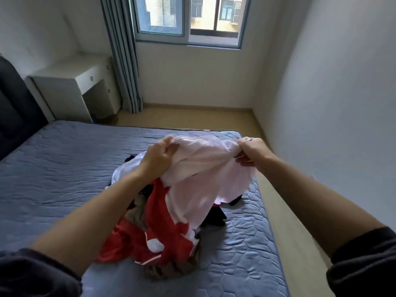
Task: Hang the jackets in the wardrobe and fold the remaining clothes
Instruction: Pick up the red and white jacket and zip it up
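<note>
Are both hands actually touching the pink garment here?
Touching. The head view shows the left hand and the right hand each gripping a bunched edge of the pink garment.

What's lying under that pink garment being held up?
On the blue mattress lie a red garment with white trim, a brown piece, a black piece and a white piece. Anything beneath the pink garment is hidden.

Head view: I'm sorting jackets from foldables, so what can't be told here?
- Pink garment: bunched between left hand and right hand; its type is unclear.
- Brown garment: mostly covered by the red garment and the pink cloth.
- Wardrobe: outside the frame.
</note>
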Available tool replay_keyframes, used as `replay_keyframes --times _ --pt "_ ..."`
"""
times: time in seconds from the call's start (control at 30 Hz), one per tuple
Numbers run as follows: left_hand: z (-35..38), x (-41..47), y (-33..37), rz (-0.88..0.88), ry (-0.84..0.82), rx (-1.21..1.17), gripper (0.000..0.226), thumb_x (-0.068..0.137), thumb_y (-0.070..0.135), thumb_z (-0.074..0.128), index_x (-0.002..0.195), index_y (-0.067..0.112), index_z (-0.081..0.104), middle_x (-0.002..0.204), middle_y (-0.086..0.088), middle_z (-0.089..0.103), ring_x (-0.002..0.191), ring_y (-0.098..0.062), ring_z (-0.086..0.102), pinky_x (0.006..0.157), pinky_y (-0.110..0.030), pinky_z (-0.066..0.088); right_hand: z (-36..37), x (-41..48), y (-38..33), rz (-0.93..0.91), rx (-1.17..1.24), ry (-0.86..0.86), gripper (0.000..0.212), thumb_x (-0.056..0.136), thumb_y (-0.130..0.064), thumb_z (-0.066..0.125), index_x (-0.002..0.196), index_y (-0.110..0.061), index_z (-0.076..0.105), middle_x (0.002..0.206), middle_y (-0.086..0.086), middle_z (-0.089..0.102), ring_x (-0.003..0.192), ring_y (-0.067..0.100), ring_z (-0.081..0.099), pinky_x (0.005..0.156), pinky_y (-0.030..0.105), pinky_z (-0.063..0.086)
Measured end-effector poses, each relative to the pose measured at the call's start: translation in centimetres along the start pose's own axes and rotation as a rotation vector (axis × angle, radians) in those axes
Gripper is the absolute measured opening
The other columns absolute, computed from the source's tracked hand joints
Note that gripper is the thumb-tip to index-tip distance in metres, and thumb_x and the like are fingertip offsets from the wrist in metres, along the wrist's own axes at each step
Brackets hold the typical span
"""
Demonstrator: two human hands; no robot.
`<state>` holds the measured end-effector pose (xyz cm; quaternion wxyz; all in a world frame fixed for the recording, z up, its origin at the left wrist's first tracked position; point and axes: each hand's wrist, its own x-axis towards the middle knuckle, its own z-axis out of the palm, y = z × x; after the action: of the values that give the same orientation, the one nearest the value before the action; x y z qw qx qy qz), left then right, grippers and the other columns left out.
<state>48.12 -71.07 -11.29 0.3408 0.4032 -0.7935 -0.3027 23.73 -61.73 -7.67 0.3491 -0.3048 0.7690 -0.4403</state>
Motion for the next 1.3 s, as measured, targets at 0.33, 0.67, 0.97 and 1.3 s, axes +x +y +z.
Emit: replay_keyframes --times 0.33,0.67,0.97,1.3 --pt "-2.5 2.6 7.8 0.507 -0.126 0.535 0.017 0.092 0.03 0.054 0.102 0.024 0.066 0.085 -0.013 0.068 0.078 -0.036 0.061 0.067 -0.038 0.049 2.0 -2.8 -2.2 -0.554 -0.37 -0.503 0.028 0.087 -0.01 0.068 0.111 -0.001 0.06 0.097 0.007 0.061 0.09 0.015 0.053 0.081 0.033 0.042" --pt "-2.4 0.1 1.6 0.134 -0.162 0.296 0.014 0.073 0.024 0.063 0.066 0.012 0.059 0.062 -0.001 0.056 0.06 -0.019 0.051 0.056 -0.029 0.037 2.7 -3.6 -4.8 -0.686 0.051 0.013 0.021 0.084 -0.002 0.053 0.067 0.001 0.04 0.066 0.006 0.034 0.065 0.015 0.034 0.059 0.032 0.03" --pt "-2.8 3.2 8.8 0.214 0.128 -0.145 0.01 0.093 0.02 0.055 0.084 0.019 0.057 0.07 0.012 0.054 0.065 -0.006 0.048 0.062 -0.016 0.035 2.9 -5.5 -5.7 -0.604 -0.565 -0.23 0.04 0.076 -0.036 0.077 0.108 -0.02 0.06 0.086 -0.006 0.061 0.077 0.012 0.055 0.065 0.014 0.044" --pt "-1.4 1.2 2.3 0.183 -0.247 0.107 0.022 0.073 0.016 0.081 0.094 0.017 0.072 0.074 0.001 0.061 0.061 -0.011 0.049 0.065 -0.03 0.044 1.6 -4.4 -7.5 -0.577 0.103 0.058 0.036 0.077 0.005 0.063 0.052 -0.02 0.057 0.044 -0.015 0.053 0.044 0.001 0.047 0.048 0.021 0.042"
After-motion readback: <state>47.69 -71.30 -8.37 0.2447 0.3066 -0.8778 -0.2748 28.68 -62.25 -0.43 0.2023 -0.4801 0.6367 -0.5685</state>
